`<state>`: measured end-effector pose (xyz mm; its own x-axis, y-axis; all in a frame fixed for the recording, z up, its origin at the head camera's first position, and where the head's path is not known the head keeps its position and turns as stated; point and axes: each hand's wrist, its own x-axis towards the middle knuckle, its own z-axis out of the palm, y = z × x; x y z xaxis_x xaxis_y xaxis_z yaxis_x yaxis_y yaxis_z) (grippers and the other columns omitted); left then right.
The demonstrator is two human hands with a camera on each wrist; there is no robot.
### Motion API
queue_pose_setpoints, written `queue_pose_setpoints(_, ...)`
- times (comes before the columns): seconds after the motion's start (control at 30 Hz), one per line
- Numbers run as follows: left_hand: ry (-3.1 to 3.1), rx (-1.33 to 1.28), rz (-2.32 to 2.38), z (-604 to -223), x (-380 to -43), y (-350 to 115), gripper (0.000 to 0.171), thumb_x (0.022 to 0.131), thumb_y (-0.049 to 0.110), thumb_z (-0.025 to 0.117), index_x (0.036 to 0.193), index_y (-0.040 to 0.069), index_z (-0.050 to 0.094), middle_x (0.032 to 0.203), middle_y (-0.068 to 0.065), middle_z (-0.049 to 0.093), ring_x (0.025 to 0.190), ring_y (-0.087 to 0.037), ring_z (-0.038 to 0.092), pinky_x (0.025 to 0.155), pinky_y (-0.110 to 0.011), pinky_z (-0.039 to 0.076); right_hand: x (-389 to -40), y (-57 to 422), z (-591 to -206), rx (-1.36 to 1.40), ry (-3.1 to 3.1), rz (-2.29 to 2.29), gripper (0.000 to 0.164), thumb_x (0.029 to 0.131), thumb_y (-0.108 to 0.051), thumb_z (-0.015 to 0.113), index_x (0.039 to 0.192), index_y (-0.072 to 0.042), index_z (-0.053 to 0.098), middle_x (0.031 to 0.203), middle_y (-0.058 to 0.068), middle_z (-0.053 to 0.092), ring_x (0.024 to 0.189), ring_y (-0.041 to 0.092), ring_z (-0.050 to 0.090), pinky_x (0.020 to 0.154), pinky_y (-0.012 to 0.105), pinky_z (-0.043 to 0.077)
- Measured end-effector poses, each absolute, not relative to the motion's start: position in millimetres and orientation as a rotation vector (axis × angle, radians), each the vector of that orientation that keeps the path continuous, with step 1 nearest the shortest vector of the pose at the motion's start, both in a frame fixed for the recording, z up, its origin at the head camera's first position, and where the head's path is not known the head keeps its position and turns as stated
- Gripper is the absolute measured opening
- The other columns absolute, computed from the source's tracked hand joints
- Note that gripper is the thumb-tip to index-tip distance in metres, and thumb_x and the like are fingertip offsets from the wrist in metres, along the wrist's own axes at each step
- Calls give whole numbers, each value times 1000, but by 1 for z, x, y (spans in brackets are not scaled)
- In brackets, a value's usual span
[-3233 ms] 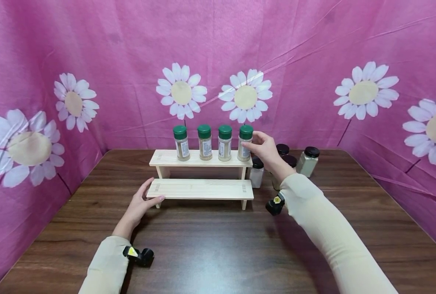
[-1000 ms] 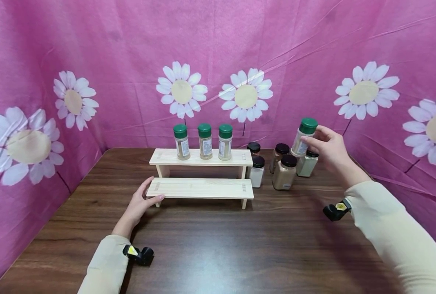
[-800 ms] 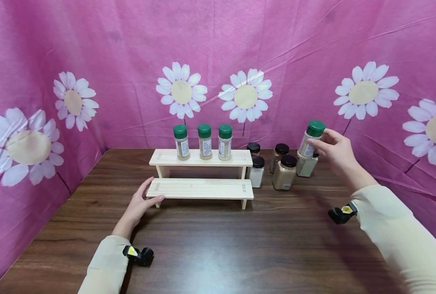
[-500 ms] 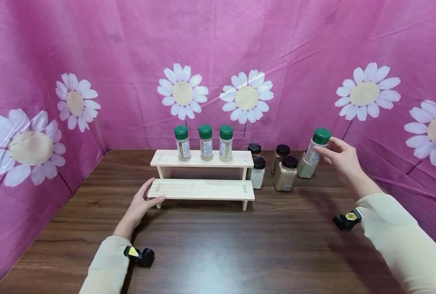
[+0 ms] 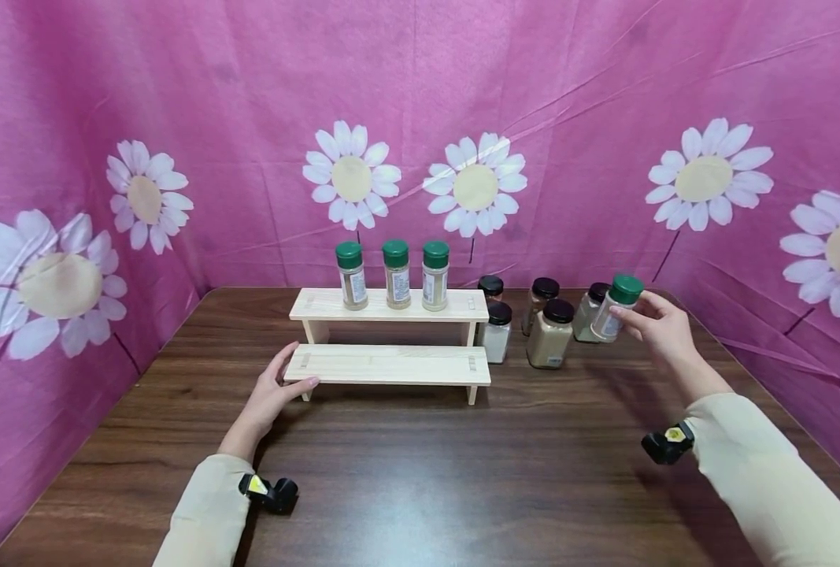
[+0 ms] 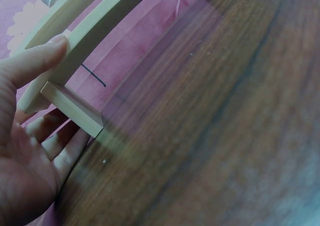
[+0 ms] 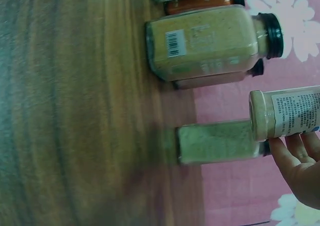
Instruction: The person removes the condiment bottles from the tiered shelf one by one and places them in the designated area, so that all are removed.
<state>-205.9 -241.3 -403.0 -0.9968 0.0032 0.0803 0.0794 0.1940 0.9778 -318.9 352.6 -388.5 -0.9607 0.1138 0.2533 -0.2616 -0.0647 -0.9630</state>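
Observation:
My right hand [image 5: 664, 327] pinches a green-capped spice jar [image 5: 616, 309] at the right side. The jar tilts slightly and partly covers a black-capped jar of pale green powder [image 5: 584, 321]. In the right wrist view the spice jar's base [image 7: 260, 116] is raised off the table. A two-tier wooden rack [image 5: 391, 364] stands mid-table, and my left hand [image 5: 267, 398] grips the left end of its lower tier, thumb on top. The left wrist view shows the other fingers [image 6: 62, 141] by the leg. Three green-capped jars, one in the middle [image 5: 397, 276], stand on the upper tier.
Beside the rack's right end stand several black-capped jars, among them a white one [image 5: 495, 339], a tan one [image 5: 550, 339] and a brown one [image 5: 538, 307]. A pink flowered cloth [image 5: 568, 118] hangs behind the dark wooden table [image 5: 405, 480].
My right hand has lifted the fourth green-capped jar off the upper tier's right end, carried it right past the black-capped jars and lowered it. The left hand stays on the rack.

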Motion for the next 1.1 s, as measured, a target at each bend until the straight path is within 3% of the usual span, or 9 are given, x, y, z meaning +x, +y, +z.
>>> queue_pose_setpoints(0.3,-2368,-78,-1970,-405,-207,-242,78,76,6,65,137,7,17,126,-19,37,96,-4,43,81,-16,32,-324,357,-419,111,-1869,2190,45,70,0,69,113,-7,56,89,0,61,83,10,57,65,25,47)
queue_pose_setpoints(0.67,-2373,-75,-1961,-404,-206,-242,78,76,6,65,137,7,17,126,-19,38,94,-4,43,81,-18,32,-310,341,-419,45,-1873,2221,35,70,-1,70,102,-13,61,84,-3,60,79,8,57,65,23,47)
queue_pose_setpoints(0.93,-2378,-78,-1956,-403,-206,-241,78,76,8,66,137,7,18,126,-19,38,95,-5,43,81,-17,32,-305,339,-420,-43,-1909,2213,39,64,-9,76,100,-14,61,85,-5,57,78,5,55,62,21,46)
queue_pose_setpoints(1.1,-2377,-83,-1959,-402,-205,-241,78,76,7,65,137,7,17,125,-19,38,94,-4,44,80,-16,33,-296,333,-415,-65,-1924,2224,33,67,-6,74,94,-19,63,85,-6,58,79,4,54,65,20,46)
